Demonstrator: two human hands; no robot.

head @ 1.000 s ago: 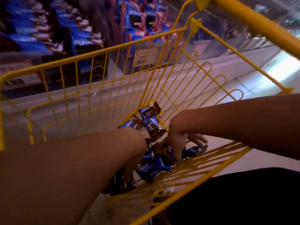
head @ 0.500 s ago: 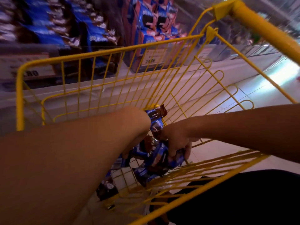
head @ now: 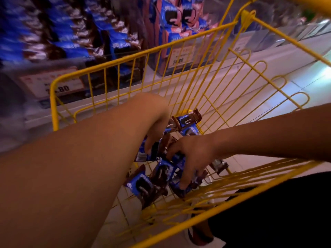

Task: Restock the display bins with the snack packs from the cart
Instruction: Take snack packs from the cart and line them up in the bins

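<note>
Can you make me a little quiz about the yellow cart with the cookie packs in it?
1. True or false: both hands are down inside the yellow wire cart.
2. What colours are the small foil snack packs at the bottom of it?
3. Where do the price tags sit: A on the cart's handle, B on the shelf beyond the cart?

Key: 1 true: the left hand and the right hand both reach among the packs. 2 blue and brown. 3 B.

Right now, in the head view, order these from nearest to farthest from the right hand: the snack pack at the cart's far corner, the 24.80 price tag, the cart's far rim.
1. Snack pack, far corner, just beyond right hand.
2. Far rim, above.
3. Price tag, behind the wires on the shelf.
</note>
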